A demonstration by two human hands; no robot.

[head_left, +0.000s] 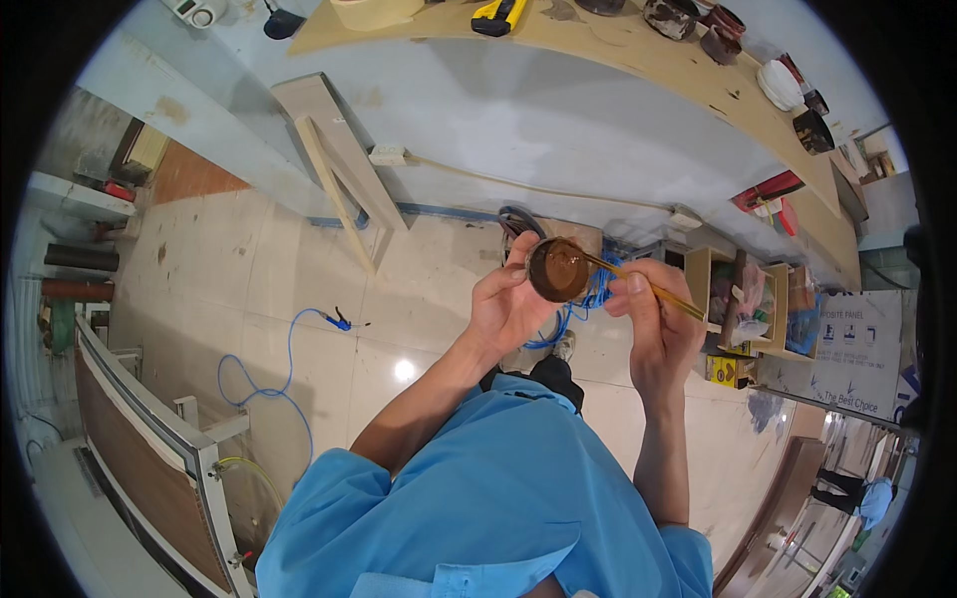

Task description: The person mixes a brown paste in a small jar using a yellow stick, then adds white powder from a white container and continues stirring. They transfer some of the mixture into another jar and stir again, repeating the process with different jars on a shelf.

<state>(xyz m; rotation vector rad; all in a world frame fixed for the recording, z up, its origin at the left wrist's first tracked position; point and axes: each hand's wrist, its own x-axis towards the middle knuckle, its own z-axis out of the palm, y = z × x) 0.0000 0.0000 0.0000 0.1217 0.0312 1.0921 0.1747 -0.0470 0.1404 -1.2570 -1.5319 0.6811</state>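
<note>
Small round cup (538,271), dark-walled, holding brown paste (566,267): upper centre, above the floor, mouth facing the camera. Left hand (506,307) curled round its left side, thumb and fingers closed on the wall; cup sits at the fingertips. Thin yellow-brown stick (681,302): one end at the cup's right rim, shaft pinched between right thumb and fingers, far end projecting past the right hand (660,334). Beyond: blue hose (290,374) on floor, left; long shelf (558,38) with pots, above.
</note>
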